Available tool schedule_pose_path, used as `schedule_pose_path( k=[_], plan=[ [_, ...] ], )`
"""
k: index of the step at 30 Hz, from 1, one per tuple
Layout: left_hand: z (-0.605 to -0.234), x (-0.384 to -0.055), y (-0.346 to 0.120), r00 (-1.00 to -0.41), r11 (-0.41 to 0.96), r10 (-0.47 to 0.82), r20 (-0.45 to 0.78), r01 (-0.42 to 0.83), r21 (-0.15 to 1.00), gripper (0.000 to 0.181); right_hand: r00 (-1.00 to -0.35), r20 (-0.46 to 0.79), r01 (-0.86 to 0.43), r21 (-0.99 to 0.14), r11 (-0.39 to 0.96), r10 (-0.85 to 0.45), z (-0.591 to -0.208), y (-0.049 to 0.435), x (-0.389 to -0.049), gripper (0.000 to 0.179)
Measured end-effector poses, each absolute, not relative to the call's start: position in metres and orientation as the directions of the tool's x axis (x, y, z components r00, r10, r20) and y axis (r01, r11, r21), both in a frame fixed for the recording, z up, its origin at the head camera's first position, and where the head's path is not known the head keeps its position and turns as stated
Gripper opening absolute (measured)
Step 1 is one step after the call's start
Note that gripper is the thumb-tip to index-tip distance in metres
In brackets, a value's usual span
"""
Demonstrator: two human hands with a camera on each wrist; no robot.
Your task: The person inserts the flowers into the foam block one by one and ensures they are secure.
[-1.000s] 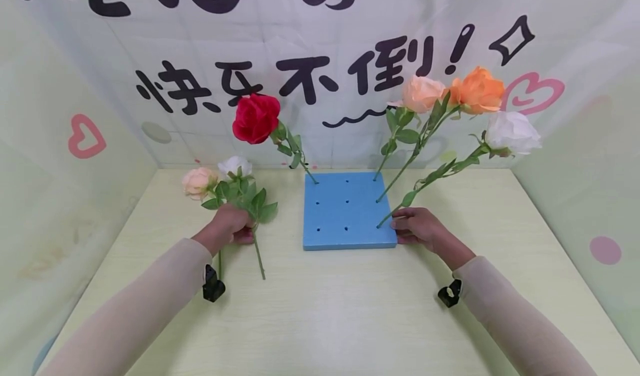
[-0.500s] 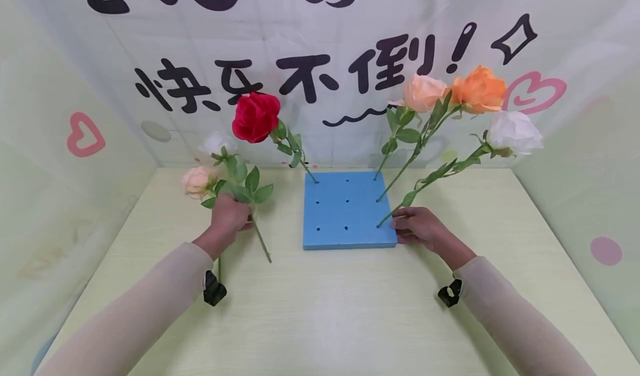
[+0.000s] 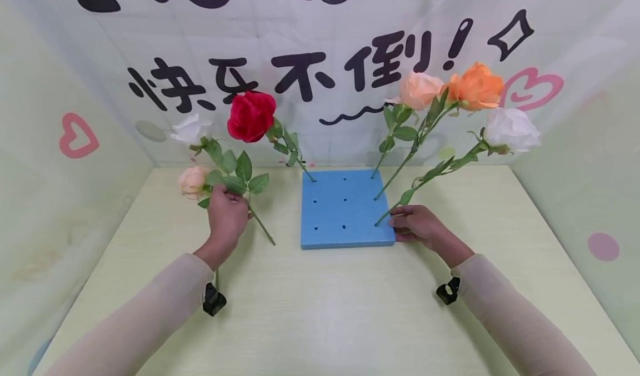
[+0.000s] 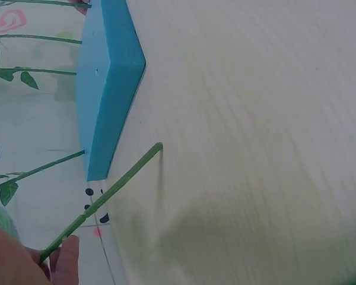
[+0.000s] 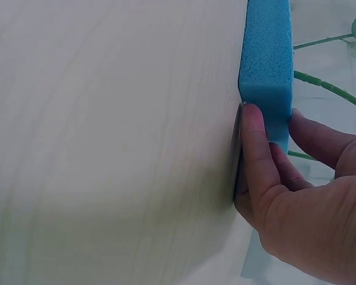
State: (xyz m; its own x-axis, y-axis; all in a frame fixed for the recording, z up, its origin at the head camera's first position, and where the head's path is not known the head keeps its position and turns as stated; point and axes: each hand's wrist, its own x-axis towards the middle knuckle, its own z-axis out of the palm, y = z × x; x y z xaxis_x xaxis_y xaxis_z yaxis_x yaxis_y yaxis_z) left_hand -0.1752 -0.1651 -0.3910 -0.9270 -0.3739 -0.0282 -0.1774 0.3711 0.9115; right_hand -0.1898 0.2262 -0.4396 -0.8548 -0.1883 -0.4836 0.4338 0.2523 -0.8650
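Note:
In the head view my left hand (image 3: 226, 216) pinches the stem of a white rose (image 3: 191, 129), its bloom leaning to the upper left. The left wrist view shows the bare lower stem (image 4: 121, 181) sticking out past the fingers, its tip near the table. A pale pink rose (image 3: 192, 182) lies beside and partly under that hand. My right hand (image 3: 421, 223) grips the right edge of a blue foam block (image 3: 330, 215) with small holes, thumb at its top face and fingers along its side. The block (image 5: 266, 59) lies flat on the table.
Planted in the block are a red rose (image 3: 251, 116) at back left, and a peach rose (image 3: 421, 91), an orange rose (image 3: 477, 87) and another white rose (image 3: 511, 129) along the right side. A printed curtain (image 3: 300, 26) stands behind the pale table (image 3: 320, 309).
My left hand has raised the white rose off the table; its bloom has swung up and left and its stem tip tilts right. The right hand stays on the block.

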Motion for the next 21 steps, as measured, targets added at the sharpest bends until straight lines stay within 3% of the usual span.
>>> schedule_pose_path(
  k=[9,21],
  plan=[
    [-0.396,-0.171,-0.16,-0.923,0.297,-0.382,0.059,-0.062,0.953,0.027,-0.855,-0.484,0.433,-0.864,0.257,-0.186,-0.442,0.227,-0.19,0.045],
    [-0.39,-0.16,-0.138,-0.901,0.283,-0.31,0.303,0.216,0.934,0.026,-0.852,-0.491,0.44,-0.859,0.261,-0.181,-0.437,0.225,-0.189,0.045]
  ],
)
